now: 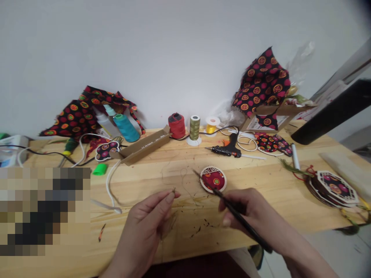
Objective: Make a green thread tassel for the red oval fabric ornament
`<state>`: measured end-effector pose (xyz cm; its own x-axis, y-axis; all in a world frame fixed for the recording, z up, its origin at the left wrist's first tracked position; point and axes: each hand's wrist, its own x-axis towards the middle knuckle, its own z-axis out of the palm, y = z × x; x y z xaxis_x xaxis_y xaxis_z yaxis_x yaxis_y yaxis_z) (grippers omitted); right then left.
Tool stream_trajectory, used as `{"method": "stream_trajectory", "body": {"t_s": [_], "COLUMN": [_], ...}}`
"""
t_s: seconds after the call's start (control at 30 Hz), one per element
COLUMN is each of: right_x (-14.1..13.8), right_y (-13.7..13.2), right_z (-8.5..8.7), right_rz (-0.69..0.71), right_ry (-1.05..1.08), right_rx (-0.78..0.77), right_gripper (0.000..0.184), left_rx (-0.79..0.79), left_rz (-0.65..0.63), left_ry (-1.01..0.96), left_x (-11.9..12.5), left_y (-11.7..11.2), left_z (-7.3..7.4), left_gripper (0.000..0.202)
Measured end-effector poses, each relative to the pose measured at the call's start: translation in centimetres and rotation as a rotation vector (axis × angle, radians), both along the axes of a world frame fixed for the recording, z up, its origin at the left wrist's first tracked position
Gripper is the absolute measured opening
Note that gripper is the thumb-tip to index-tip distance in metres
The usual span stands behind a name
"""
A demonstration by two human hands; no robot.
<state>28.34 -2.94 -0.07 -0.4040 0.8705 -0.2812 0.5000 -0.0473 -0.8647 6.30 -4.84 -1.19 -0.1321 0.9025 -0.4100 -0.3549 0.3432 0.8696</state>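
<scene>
My left hand [153,218] is in a closed pinch near the table's front. A short tip of olive thread [174,190] sticks up between its thumb and forefinger, and fine strands trail below the fingers. Across from it, my right hand [249,212] grips a long, slim, dark pointed tool [242,219], which looks like tweezers. Its tip points up and left. Just beyond the right hand lies a round ornament [213,180] with a pale wooden rim and patterned dark red fabric; the tool passes in front of its edge.
Behind stand red [176,126], olive [194,128] and yellow thread spools [212,125], plus a teal cone [126,128]. A glue gun [227,147], an open cardboard box [146,145] and a green cap [100,169] lie nearer. Stacked octagonal ornaments [333,189] sit right. Dark scraps [199,227] litter the wooden table [139,177].
</scene>
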Motion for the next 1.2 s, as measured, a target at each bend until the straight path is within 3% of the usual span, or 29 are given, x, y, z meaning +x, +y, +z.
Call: {"method": "stream_trajectory", "body": {"t_s": [0.1,0.2,0.4,0.7,0.87,0.97,1.03,1.07,1.13,1.2], "right_x": [2.2,4.5,7.0,7.4,7.1,5.1,2.6,1.2,-1.9,-4.5], "right_y": [0.7,1.2,1.3,2.4,2.6,1.9,1.2,0.8,0.1,-0.3], "right_z": [0.0,-0.6,-1.0,-0.6,-0.1,0.1,0.1,0.1,-0.1,-0.4], "right_rz": [-0.188,-0.23,-0.16,-0.137,-0.157,-0.21,-0.153,-0.059,0.068,0.147], "right_ry": [-0.594,-1.005,-1.059,-1.302,-1.345,-1.17,-0.777,-0.556,-0.251,-0.162], "right_rx": [0.277,0.302,0.27,0.133,0.115,0.364,0.631,0.698,0.688,0.634], "right_gripper": [0.036,0.035,0.025,0.025,0.034,0.031,0.026,0.024,0.017,0.01], "left_rx": [0.007,0.008,0.008,0.049,0.064,0.084,0.098,0.102,0.108,0.113], "left_rz": [0.024,0.033,0.047,0.048,0.074,0.098,0.1,0.095,0.074,0.057], "left_ry": [-0.016,-0.02,-0.044,-0.05,0.007,0.069,0.095,0.103,0.105,0.101], "left_x": [-0.4,-0.6,-0.5,-1.2,-1.6,-1.6,-1.4,-1.4,-1.4,-1.5], "left_y": [0.0,0.0,0.3,-0.1,-0.3,-0.3,-0.2,-0.1,-0.1,-0.2], "left_z": [-0.2,-0.3,-0.1,0.2,1.0,1.3,1.3,1.3,1.1,0.9], "left_gripper": [0.019,0.018,0.015,0.015,0.016,0.018,0.018,0.017,0.016,0.016]}}
